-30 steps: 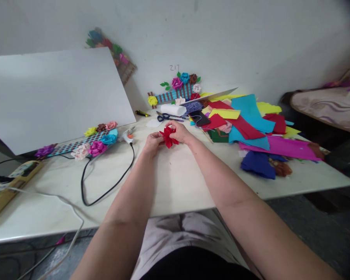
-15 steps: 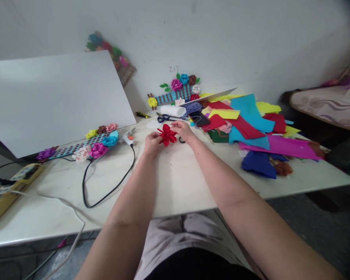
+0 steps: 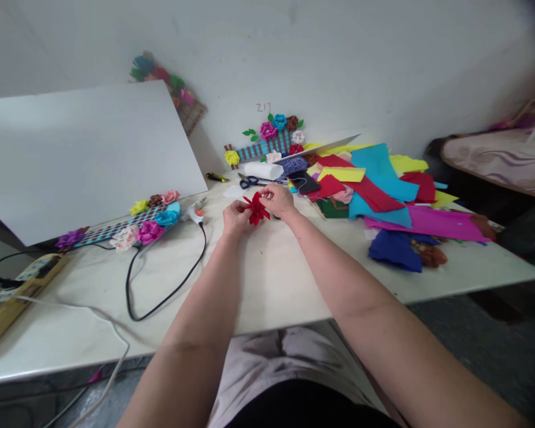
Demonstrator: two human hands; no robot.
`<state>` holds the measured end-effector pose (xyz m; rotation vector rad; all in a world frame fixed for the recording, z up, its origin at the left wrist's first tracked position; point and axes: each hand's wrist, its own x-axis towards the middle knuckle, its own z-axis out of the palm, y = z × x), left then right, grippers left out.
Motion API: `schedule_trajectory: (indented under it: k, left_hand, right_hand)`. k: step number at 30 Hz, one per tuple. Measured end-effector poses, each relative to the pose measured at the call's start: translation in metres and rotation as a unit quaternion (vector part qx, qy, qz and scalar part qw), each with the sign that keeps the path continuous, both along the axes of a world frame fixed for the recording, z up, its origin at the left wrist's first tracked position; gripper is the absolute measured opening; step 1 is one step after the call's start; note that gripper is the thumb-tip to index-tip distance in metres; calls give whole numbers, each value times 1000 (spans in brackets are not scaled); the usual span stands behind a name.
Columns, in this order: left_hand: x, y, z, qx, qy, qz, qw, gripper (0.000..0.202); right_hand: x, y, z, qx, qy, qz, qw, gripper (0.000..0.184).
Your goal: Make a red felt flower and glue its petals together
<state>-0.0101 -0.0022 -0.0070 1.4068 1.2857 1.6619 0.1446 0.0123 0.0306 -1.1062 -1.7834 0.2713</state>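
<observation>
A red paper flower [image 3: 256,211] with pointed petals is held just above the white table [image 3: 280,279]. My left hand [image 3: 236,217] is closed on its left side. With thumb and fingers together, my right hand [image 3: 277,201] pinches the petals on the right. A dark curved object behind the right hand is mostly hidden. Just beyond the flower lie blue-handled scissors [image 3: 249,182], and a glue gun [image 3: 197,211] with a black cord rests to the left.
Coloured crepe paper [image 3: 378,184] is heaped on the right. A flower-decorated strip [image 3: 125,226] lies on the left before a white board [image 3: 89,160]. The yellow power strip [image 3: 22,297] sits at the left edge. Another flower piece [image 3: 267,145] leans against the wall.
My right hand has shifted slightly left over the flower, now covering more of its right petals. The flower has turned a little and its petals look more bunched.
</observation>
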Motion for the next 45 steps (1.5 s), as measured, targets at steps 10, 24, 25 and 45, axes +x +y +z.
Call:
schedule_trajectory:
  k: [10, 24, 25, 45]
  left_hand:
    - [5, -4, 6, -6, 21, -3, 1000, 10]
    - [3, -10, 11, -74, -133, -63, 986, 20]
    - [3, -9, 11, -73, -132, -61, 987, 19]
    - [5, -14, 13, -100, -149, -50, 982, 13]
  right_hand:
    - [0, 2, -2, 26, -37, -5, 999, 3]
    - [2, 4, -5, 42, -20, 60, 997, 6]
    - [2, 4, -6, 40, -17, 65, 997, 8]
    - [4, 6, -10, -62, 45, 173, 982, 12]
